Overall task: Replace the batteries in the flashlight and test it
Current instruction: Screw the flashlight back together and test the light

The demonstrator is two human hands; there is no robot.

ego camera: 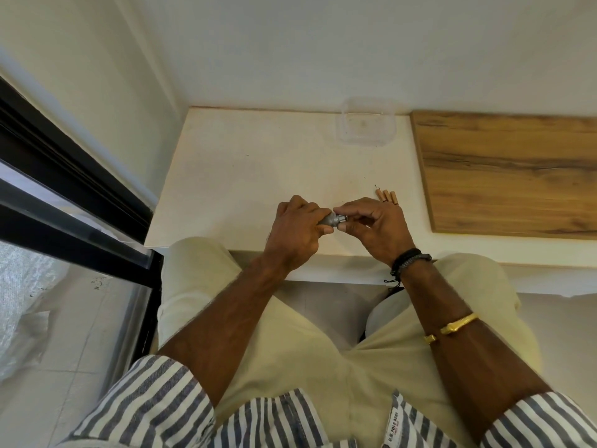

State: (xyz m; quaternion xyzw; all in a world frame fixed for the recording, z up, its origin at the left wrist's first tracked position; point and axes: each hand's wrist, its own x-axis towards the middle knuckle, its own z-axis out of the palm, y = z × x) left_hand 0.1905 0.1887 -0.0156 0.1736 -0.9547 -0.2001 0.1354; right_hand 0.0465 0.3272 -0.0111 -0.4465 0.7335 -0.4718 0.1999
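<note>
The left hand [297, 227] is curled round a grey flashlight [334, 218], and the right hand [378, 227] pinches its end. Three batteries [386, 196] lie side by side just beyond the right hand. Below the wrists, a shirt label [392, 426] reads "U.S. POLO ASSN."

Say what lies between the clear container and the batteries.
Only bare white tabletop with tiny dark specks separates the clear plastic container from the three copper-coloured batteries, in the head view.
</note>
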